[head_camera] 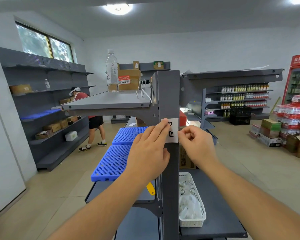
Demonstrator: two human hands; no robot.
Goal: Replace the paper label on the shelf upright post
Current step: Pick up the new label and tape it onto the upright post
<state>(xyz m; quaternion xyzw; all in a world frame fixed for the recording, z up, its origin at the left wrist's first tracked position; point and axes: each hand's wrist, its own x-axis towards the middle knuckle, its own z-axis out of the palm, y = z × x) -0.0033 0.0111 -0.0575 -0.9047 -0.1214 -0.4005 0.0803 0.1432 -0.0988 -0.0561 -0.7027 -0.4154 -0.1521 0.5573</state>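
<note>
A dark grey upright post (pixel 169 94) rises in the middle of the head view. A white paper label (pixel 173 131) with black handwritten characters sits on its front face at about chest height. My left hand (pixel 149 149) lies flat with its fingers extended, the fingertips pressing on the left part of the label. My right hand (pixel 197 144) is at the label's right edge, thumb and forefinger pinched together against that edge. What the pinch holds is too small to tell.
A grey shelf (pixel 107 101) with a water bottle (pixel 112 71) juts left of the post. Blue plastic grids (pixel 114 160) lie below it. A white basket (pixel 196 201) sits on the lower right shelf. A person (pixel 92 118) bends at the far left shelving.
</note>
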